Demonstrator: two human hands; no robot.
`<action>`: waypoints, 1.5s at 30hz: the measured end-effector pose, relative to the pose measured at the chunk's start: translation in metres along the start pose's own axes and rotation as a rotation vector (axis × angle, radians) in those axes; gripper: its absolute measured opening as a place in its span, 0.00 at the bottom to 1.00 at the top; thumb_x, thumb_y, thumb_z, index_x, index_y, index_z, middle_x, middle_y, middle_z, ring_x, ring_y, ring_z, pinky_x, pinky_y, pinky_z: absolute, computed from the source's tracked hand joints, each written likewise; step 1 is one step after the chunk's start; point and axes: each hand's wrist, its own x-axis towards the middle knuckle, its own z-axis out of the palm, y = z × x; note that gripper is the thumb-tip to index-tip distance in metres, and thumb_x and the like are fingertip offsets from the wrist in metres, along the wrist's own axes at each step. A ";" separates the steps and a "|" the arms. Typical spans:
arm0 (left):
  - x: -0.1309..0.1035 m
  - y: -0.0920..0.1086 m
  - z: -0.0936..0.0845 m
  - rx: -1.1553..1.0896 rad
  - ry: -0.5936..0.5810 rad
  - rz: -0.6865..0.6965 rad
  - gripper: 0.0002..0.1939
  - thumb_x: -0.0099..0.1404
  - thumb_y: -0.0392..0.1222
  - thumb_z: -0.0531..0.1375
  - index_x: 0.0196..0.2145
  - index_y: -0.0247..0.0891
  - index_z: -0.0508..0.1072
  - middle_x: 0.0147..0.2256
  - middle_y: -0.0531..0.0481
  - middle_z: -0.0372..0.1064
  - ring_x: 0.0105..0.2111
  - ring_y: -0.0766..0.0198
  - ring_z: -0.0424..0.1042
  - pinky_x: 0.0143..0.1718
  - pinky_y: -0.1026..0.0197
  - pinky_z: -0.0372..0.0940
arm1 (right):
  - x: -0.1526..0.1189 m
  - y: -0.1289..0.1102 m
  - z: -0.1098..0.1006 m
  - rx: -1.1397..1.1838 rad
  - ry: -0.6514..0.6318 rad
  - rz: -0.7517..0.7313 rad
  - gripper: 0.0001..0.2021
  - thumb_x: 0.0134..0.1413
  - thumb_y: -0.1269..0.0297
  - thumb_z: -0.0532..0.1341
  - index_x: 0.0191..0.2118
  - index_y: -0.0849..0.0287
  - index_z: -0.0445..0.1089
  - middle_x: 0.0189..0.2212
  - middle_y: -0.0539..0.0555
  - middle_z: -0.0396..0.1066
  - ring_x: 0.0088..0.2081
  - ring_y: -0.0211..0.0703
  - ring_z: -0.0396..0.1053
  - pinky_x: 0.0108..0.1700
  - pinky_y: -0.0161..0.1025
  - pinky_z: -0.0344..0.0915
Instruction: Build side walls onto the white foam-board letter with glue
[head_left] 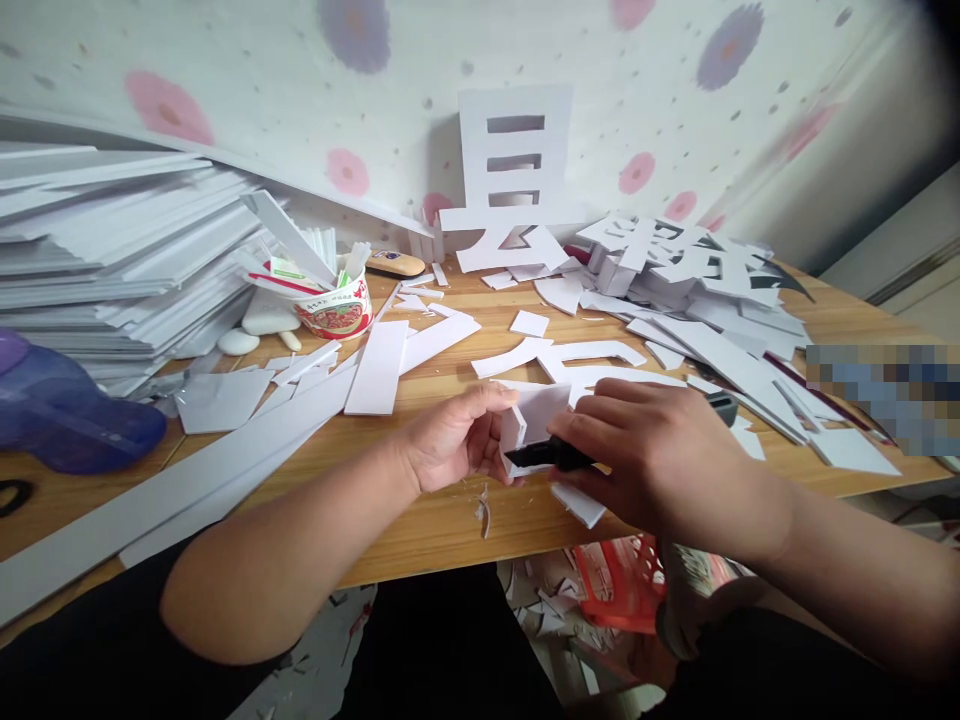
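One slip is worrying me most. Above the middle of the near edge of the table (420, 550), my right hand (652, 450) is gripping a black knife (574, 455), and its tip is pointing toward my left hand (465, 435), which is pinching a white board piece (544, 412) between thumb and fingers. If the blade is skidding off the board, those fingers are lying right in its path; nothing else appears to be steadying the piece. Too much force could be denting or splitting its thin walls as well.

The piece itself is looking smooth and matt, its flat panels meeting at angles around an open hollow; my hands are hiding part of it. Whether the blade is touching it, I cannot tell. Just beyond, a flat white cut-out (517, 357) is lying further in from that edge, and by the far edge a tall white character (517, 143) is standing before the patterned wall (262, 60)
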 end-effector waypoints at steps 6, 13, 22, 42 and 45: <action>-0.002 0.002 0.002 -0.017 0.005 -0.002 0.18 0.57 0.50 0.61 0.39 0.33 0.73 0.26 0.47 0.73 0.22 0.61 0.72 0.21 0.61 0.67 | 0.000 -0.004 0.007 -0.033 0.022 0.013 0.13 0.60 0.57 0.57 0.29 0.59 0.66 0.24 0.50 0.65 0.27 0.40 0.57 0.29 0.39 0.46; -0.004 0.002 0.001 -0.017 -0.004 -0.014 0.19 0.58 0.50 0.60 0.40 0.33 0.74 0.28 0.45 0.74 0.23 0.59 0.73 0.22 0.60 0.68 | -0.001 -0.001 0.002 0.010 0.018 0.061 0.11 0.58 0.60 0.59 0.29 0.60 0.67 0.24 0.51 0.65 0.27 0.39 0.57 0.29 0.38 0.47; -0.003 0.000 0.003 -0.005 0.022 0.015 0.17 0.57 0.49 0.62 0.39 0.34 0.74 0.27 0.46 0.74 0.23 0.59 0.73 0.21 0.61 0.67 | -0.001 -0.005 0.006 -0.052 0.036 0.044 0.08 0.57 0.61 0.60 0.29 0.59 0.67 0.24 0.49 0.65 0.27 0.40 0.57 0.28 0.39 0.46; -0.001 -0.001 0.001 0.023 0.023 0.026 0.16 0.54 0.52 0.62 0.31 0.34 0.72 0.22 0.49 0.71 0.19 0.62 0.71 0.18 0.63 0.66 | -0.001 -0.004 0.006 0.047 0.001 0.030 0.10 0.59 0.58 0.60 0.31 0.59 0.68 0.25 0.50 0.67 0.27 0.40 0.57 0.29 0.39 0.49; -0.003 -0.001 0.003 0.043 0.027 0.009 0.18 0.54 0.52 0.62 0.35 0.34 0.72 0.24 0.47 0.72 0.20 0.60 0.72 0.18 0.63 0.66 | 0.000 -0.005 0.008 0.030 0.015 0.039 0.10 0.57 0.59 0.60 0.30 0.59 0.67 0.25 0.49 0.66 0.27 0.40 0.57 0.29 0.40 0.47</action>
